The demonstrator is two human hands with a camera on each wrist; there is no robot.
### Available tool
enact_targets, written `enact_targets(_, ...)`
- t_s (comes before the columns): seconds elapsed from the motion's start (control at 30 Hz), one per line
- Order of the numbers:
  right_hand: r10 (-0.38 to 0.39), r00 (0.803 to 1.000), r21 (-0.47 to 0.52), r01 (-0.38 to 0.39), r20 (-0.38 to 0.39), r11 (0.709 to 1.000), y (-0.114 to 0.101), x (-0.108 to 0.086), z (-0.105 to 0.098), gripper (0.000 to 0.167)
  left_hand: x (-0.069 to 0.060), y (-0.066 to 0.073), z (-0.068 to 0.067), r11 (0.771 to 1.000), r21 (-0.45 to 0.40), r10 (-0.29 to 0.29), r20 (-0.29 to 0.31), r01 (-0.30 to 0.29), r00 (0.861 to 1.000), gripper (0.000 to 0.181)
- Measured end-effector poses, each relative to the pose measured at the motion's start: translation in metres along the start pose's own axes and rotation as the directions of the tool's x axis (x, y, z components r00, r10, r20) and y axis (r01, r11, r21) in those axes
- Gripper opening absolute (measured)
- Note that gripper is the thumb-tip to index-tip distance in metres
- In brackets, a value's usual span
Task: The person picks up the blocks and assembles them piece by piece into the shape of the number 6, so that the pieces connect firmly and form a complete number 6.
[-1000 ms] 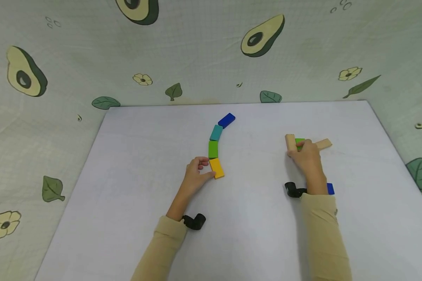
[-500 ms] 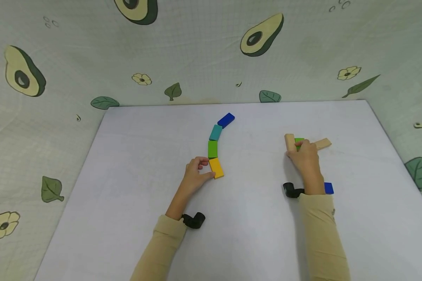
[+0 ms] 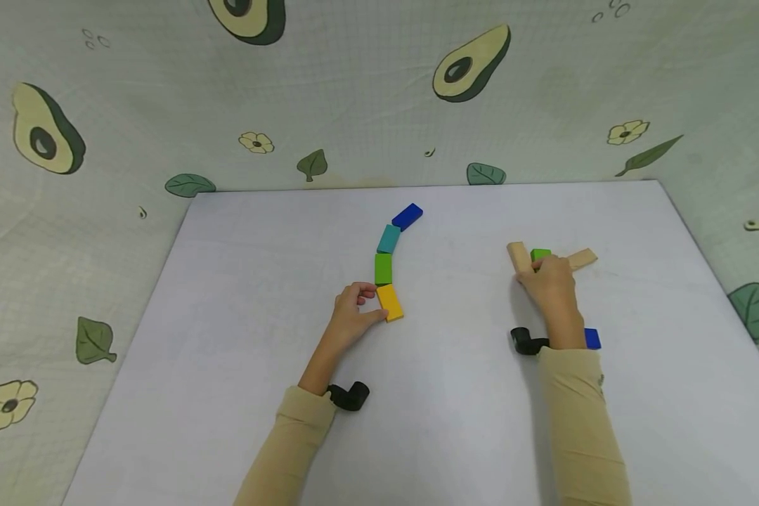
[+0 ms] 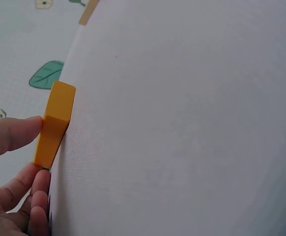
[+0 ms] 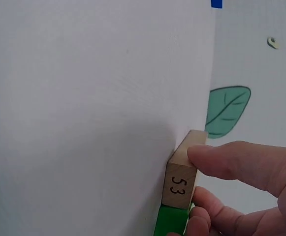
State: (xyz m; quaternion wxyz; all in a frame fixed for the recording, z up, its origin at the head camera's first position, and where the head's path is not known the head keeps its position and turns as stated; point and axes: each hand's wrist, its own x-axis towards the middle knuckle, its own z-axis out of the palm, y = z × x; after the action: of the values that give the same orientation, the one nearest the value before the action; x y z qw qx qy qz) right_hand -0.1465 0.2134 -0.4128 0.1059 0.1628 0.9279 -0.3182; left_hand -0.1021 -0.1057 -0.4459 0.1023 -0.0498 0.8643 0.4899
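In the head view my left hand (image 3: pixel 352 313) holds a yellow block (image 3: pixel 390 303) by its left side, thumb near the lower corner and index finger near the upper one. Green (image 3: pixel 383 269), teal (image 3: pixel 388 239) and dark blue (image 3: pixel 407 217) blocks continue from it in a curved row. My right hand (image 3: pixel 550 284) pinches a plain wooden block (image 3: pixel 519 257), marked 53 on its end (image 5: pixel 178 186) in the right wrist view. Another green block (image 3: pixel 540 254) sits right beside it, partly hidden by the fingers. A second wooden block (image 3: pixel 583 258) lies past the right hand, one end covered.
A blue block (image 3: pixel 592 339) lies beside the right wrist, partly hidden. All the blocks are on a white tabletop (image 3: pixel 259 267). A cloth printed with avocados and leaves (image 3: pixel 367 91) surrounds its back and sides.
The wooden block in my right hand has tilted, its far end swinging left and leaving a gap to the green block. My left hand and the curved row stay as they were.
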Motion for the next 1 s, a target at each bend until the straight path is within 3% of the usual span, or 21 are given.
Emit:
enact_targets(0.23, 0.010, 1.000, -0.011, -0.010, 0.007, 1.000, 0.002, -0.001, -0.001, 0.048, 0.000, -0.001, 0.000, 1.000, 0.002, -0.009, 0.003, 0.009, 1.000, 0.045)
enact_targets(0.63, -0.069, 0.998, 0.017, 0.069, -0.011, 0.997, 0.004, -0.016, -0.001, 0.047, 0.000, 0.000, -0.001, 1.000, 0.003, -0.022, 0.008, 0.022, 1.000, 0.045)
enact_targets(0.8, -0.160, 0.987, 0.029, 0.160, -0.009, 0.987, 0.000, -0.026, -0.001, 0.039, 0.001, 0.000, -0.001, 1.000, 0.011, -0.022, 0.008, 0.022, 1.000, 0.045)
enact_targets(1.0, -0.284, 0.958, 0.074, 0.280, 0.035, 0.957, -0.010, -0.042, 0.004, 0.035, 0.001, -0.001, 0.000, 1.000, 0.019, -0.022, 0.006, 0.022, 1.000, 0.045)
